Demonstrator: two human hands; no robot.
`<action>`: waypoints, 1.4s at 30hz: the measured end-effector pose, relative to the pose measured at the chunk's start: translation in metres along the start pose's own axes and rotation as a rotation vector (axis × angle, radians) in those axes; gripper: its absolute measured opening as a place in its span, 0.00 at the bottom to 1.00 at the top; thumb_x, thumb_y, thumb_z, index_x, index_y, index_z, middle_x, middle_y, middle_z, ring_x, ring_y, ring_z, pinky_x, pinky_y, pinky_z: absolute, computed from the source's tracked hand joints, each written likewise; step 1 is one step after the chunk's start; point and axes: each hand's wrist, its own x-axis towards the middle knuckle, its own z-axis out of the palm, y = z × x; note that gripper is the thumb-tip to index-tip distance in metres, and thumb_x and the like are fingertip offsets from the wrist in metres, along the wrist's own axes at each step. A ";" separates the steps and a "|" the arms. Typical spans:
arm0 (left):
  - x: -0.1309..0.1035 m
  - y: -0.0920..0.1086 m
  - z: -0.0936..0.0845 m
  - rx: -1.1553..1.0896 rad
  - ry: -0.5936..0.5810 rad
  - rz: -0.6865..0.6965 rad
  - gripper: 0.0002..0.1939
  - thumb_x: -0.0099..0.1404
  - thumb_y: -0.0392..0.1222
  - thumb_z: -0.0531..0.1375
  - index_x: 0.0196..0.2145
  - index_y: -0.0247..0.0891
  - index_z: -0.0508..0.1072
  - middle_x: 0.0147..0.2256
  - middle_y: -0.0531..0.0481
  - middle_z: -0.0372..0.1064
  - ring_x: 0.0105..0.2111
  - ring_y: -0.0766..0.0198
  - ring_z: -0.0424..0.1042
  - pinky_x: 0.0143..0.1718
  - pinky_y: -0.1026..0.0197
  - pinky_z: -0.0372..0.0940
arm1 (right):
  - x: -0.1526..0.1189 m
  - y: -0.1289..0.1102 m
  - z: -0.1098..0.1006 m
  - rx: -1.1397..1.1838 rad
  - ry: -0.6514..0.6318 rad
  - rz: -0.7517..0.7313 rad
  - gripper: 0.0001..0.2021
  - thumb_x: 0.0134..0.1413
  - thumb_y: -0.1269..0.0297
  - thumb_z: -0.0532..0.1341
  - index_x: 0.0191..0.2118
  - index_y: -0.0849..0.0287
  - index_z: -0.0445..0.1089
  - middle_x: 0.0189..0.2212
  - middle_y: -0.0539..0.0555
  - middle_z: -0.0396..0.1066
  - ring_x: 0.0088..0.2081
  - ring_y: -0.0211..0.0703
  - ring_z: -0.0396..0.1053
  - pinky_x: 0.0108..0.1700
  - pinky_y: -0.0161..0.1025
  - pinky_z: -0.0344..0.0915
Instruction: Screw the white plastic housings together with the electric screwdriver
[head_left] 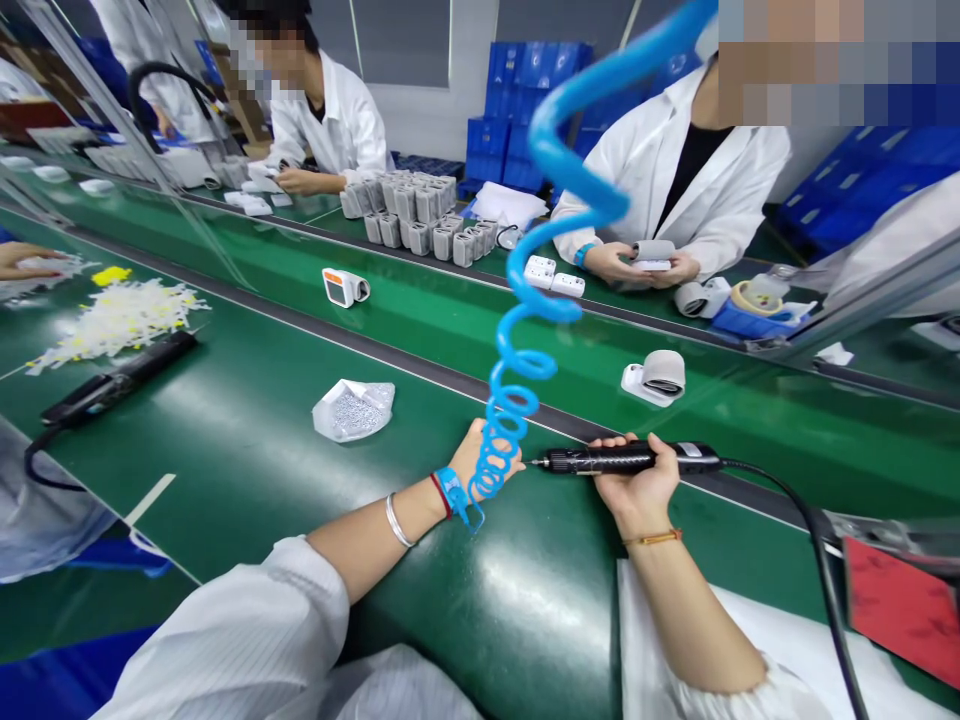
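My right hand (637, 485) is wrapped round a black electric screwdriver (592, 459), held level with its bit pointing left. At the tip of that bit is my left hand (474, 462), with its fingers drawn together. The blue coiled cord (510, 405) hangs in front of those fingers, so whatever they pinch is hidden. A blue wrist strap (451, 490) sits on my left wrist, joined to the cord. Left of this hand, a clear bag of small metal screws (352, 411) lies on the green table (262, 470).
A dark-edged conveyor belt (450, 330) crosses ahead, carrying a white device with a grey cuff (656, 378) and another with a screen (343, 288). Left lie a second screwdriver (124, 378) and a pile of white-and-yellow pieces (127, 318). Co-workers sit opposite. A red sheet (904, 610) lies right.
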 end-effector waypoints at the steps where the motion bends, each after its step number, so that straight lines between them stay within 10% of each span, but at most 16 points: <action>1: 0.000 0.002 -0.001 0.003 -0.002 -0.002 0.14 0.66 0.47 0.51 0.31 0.36 0.70 0.29 0.48 0.68 0.37 0.60 0.62 0.41 0.54 0.50 | 0.000 0.000 0.000 -0.001 0.000 0.001 0.08 0.47 0.61 0.54 0.26 0.60 0.58 0.21 0.47 0.57 0.24 0.35 0.60 0.29 0.39 0.67; 7: 0.002 0.004 -0.001 -0.080 -0.006 -0.091 0.12 0.63 0.51 0.56 0.34 0.39 0.71 0.36 0.47 0.67 0.44 0.56 0.60 0.43 0.54 0.54 | -0.001 0.000 0.000 -0.023 0.009 0.013 0.08 0.47 0.62 0.54 0.25 0.60 0.57 0.21 0.47 0.56 0.24 0.35 0.60 0.30 0.39 0.67; 13: 0.000 -0.032 -0.011 -0.135 -0.044 -0.024 0.40 0.53 0.65 0.58 0.57 0.40 0.60 0.57 0.41 0.57 0.60 0.49 0.49 0.58 0.45 0.44 | 0.002 0.002 0.001 -0.047 0.031 0.005 0.08 0.49 0.62 0.55 0.26 0.60 0.57 0.21 0.46 0.57 0.24 0.35 0.61 0.32 0.39 0.68; 42: -0.002 -0.036 -0.010 -0.122 -0.059 -0.025 0.31 0.56 0.63 0.56 0.53 0.45 0.65 0.59 0.44 0.56 0.61 0.49 0.47 0.60 0.40 0.40 | 0.006 0.002 0.001 -0.088 0.026 -0.003 0.06 0.48 0.64 0.55 0.27 0.59 0.57 0.22 0.46 0.57 0.24 0.34 0.62 0.33 0.39 0.69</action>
